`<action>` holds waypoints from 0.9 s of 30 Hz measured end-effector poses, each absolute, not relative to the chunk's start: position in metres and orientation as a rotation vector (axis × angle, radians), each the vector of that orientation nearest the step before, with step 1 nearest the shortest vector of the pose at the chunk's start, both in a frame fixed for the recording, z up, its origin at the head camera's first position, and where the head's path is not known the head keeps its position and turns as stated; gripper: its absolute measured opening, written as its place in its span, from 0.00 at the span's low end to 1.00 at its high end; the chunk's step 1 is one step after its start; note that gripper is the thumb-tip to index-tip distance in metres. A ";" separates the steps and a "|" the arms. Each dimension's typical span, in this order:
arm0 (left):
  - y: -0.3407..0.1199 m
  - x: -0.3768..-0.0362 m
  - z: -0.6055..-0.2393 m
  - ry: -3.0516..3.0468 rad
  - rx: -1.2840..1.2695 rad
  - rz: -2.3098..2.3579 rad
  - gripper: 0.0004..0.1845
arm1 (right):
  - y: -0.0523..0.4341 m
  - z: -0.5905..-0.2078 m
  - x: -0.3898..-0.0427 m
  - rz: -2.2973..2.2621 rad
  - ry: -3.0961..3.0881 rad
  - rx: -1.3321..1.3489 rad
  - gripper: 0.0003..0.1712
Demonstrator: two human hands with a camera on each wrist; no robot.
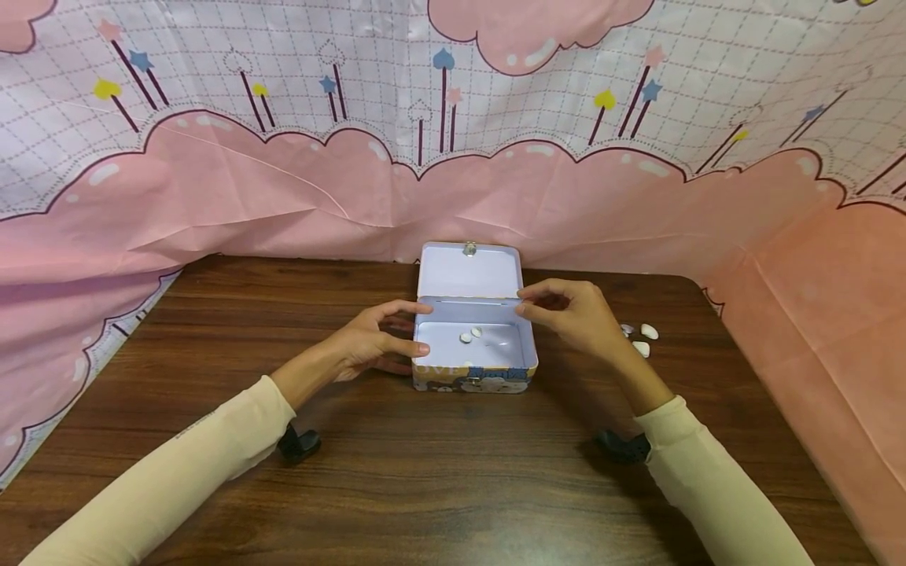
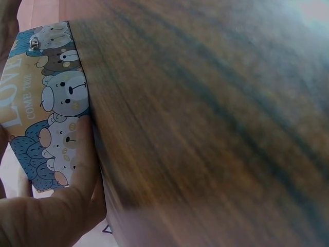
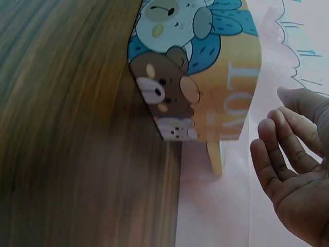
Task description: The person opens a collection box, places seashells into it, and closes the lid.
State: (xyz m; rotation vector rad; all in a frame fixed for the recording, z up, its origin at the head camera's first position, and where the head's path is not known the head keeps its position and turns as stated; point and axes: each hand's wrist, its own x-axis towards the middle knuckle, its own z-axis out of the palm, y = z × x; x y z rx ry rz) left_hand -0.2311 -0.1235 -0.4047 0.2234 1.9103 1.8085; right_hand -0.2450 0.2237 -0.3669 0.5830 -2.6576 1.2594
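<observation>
A small tin box (image 1: 476,380) with printed bears and a blue-white inside stands on the table, its lid (image 1: 470,271) tipped back fully open. Two small white shells (image 1: 465,338) lie on its floor. My left hand (image 1: 371,342) holds the box's left end, thumb and forefinger at the rim, and a lower finger (image 2: 86,149) against the printed front in the left wrist view. By the back right corner hovers my right hand (image 1: 569,314), fingers loosely bent. The right wrist view shows nothing in this hand (image 3: 295,149), and a gap from the box.
Several white shells (image 1: 641,348) lie on the brown wooden table (image 1: 453,472) to the right, partly behind the right wrist. A pink patterned cloth (image 1: 283,204) hangs along the back and right side. Black wrist straps (image 1: 300,445) show under both sleeves.
</observation>
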 end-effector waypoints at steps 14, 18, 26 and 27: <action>-0.118 -0.239 -0.405 1.916 0.195 1.837 0.43 | 0.262 -0.371 -0.258 1.230 -2.672 0.570 0.14; -0.119 -0.240 -0.403 1.914 0.200 1.836 0.43 | 0.273 -0.370 -0.256 1.205 -2.675 0.545 0.13; -0.121 -0.242 -0.401 1.904 0.198 1.823 0.43 | 0.300 -0.371 -0.252 1.152 -2.741 0.457 0.16; -0.121 -0.242 -0.401 1.901 0.197 1.822 0.43 | 0.303 -0.371 -0.251 1.155 -2.753 0.434 0.16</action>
